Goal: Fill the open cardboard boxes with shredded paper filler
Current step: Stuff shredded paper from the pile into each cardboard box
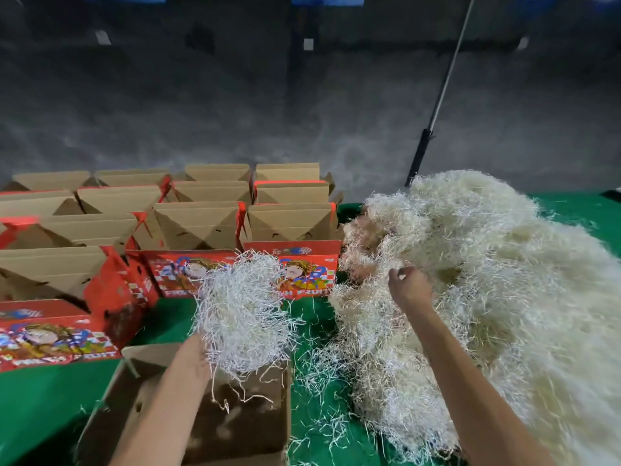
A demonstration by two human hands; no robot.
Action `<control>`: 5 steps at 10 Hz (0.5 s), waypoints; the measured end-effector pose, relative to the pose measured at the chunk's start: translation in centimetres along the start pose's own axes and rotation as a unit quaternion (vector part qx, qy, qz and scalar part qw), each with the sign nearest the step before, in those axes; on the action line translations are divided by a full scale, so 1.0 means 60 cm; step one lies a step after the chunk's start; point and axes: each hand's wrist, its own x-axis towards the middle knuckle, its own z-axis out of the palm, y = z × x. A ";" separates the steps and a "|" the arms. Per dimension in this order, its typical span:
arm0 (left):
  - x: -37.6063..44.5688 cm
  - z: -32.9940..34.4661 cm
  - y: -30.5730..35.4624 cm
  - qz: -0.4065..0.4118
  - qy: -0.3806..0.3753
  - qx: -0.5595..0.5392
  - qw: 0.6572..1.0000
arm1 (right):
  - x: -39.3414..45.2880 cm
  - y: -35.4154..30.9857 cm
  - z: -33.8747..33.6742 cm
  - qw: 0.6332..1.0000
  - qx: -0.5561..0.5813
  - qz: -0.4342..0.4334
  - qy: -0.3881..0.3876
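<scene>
Green tabletop (50, 398) under everything; open box (242, 428) at the near edge, brown inside, a few loose strands on its floor. Left hand (198, 348) over that box, mostly buried under a clump (242, 311) of white shredded paper; fingers hidden, so grip on the clump impossible to confirm, though the clump sits on and around the hand above the box opening, strands dangling down into it. Right hand (408, 285) stretched out to the big heap (470, 280) of the same paper on the right side, fingers curled and pinching into strands at the heap's near slope; hands well apart. Scattered strands (319, 381) on the green between box and heap. Rows of red printed boxes (201, 227) behind and to the left, flaps up, brown insides showing, standing close together; nearest ones just behind the clump; one more red box (50, 334) at the left edge. Dark wall (201, 95) at the back, a pale pole (447, 79) leaning against it above the heap.
</scene>
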 end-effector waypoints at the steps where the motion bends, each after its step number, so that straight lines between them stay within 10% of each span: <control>1: -0.027 0.015 -0.011 0.018 -0.017 0.022 0.999 | -0.019 0.015 0.010 0.976 -0.199 -0.024 -0.081; 3: -0.100 0.050 0.026 0.019 -0.061 0.022 0.998 | -0.156 -0.086 0.047 0.960 0.146 -0.185 -0.153; 5: -0.136 0.047 0.066 0.067 -0.192 -0.090 0.975 | -0.339 -0.193 0.112 0.897 0.254 -0.201 -0.301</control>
